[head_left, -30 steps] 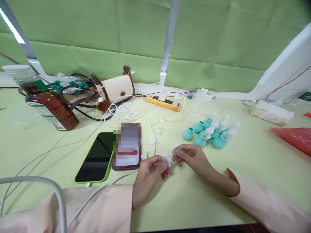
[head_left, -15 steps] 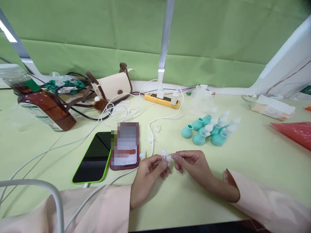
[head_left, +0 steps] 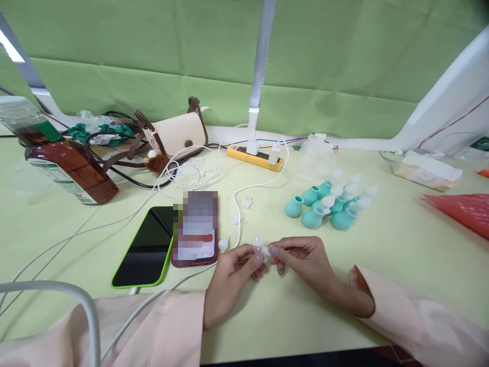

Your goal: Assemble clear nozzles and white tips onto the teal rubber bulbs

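Note:
Between my two hands, above the table, is a small translucent white plastic piece [head_left: 263,250]. My left hand [head_left: 237,278] pinches it with thumb and fingers. From the other side, my right hand [head_left: 303,260] has thumb and forefinger closed on its right end. The fingers partly cover the piece, so its full shape is hidden. Several teal rubber bulbs [head_left: 313,216] stand in a cluster beyond my right hand, some topped with translucent white nozzles [head_left: 326,203] and others with bare necks. A loose translucent tip [head_left: 224,243] lies just beyond my left hand, beside the phone.
To the left lie a green-edged phone [head_left: 145,247] and a red-cased phone [head_left: 194,229]. White cables [head_left: 240,191] run from a yellow power strip [head_left: 255,158]. A brown bottle [head_left: 72,171], cream handbag [head_left: 179,133], tissue pack [head_left: 428,171] and red plastic bag [head_left: 458,211] surround the area.
The hands keep nearly the same pose on the small plastic piece, with only a slight shift of the right fingers. The whole view has drifted very slightly.

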`<action>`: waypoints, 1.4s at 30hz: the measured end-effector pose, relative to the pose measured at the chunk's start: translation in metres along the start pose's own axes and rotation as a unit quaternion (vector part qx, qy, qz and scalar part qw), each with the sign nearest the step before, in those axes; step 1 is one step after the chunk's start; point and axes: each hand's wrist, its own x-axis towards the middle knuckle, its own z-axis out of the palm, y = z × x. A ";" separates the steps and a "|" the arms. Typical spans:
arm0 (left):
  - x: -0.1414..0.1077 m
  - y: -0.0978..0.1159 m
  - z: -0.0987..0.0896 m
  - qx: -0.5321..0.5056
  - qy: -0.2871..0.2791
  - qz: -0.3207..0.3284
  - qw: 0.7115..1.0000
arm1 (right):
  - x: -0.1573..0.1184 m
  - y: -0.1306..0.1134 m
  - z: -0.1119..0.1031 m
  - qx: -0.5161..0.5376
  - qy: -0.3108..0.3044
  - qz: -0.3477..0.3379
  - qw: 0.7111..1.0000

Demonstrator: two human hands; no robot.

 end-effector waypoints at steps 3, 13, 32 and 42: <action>0.000 0.000 0.000 0.009 0.003 0.002 1.000 | 0.000 0.000 0.001 0.016 0.005 -0.003 1.000; -0.004 0.007 0.001 0.010 -0.033 0.019 0.999 | -0.002 0.004 0.004 -0.003 -0.015 -0.047 0.999; -0.008 0.009 0.001 0.005 -0.056 0.035 0.998 | -0.004 0.000 0.003 0.062 -0.087 -0.004 0.994; -0.007 0.009 0.002 0.000 -0.064 0.021 0.998 | 0.012 0.008 -0.001 0.078 -0.118 0.034 0.989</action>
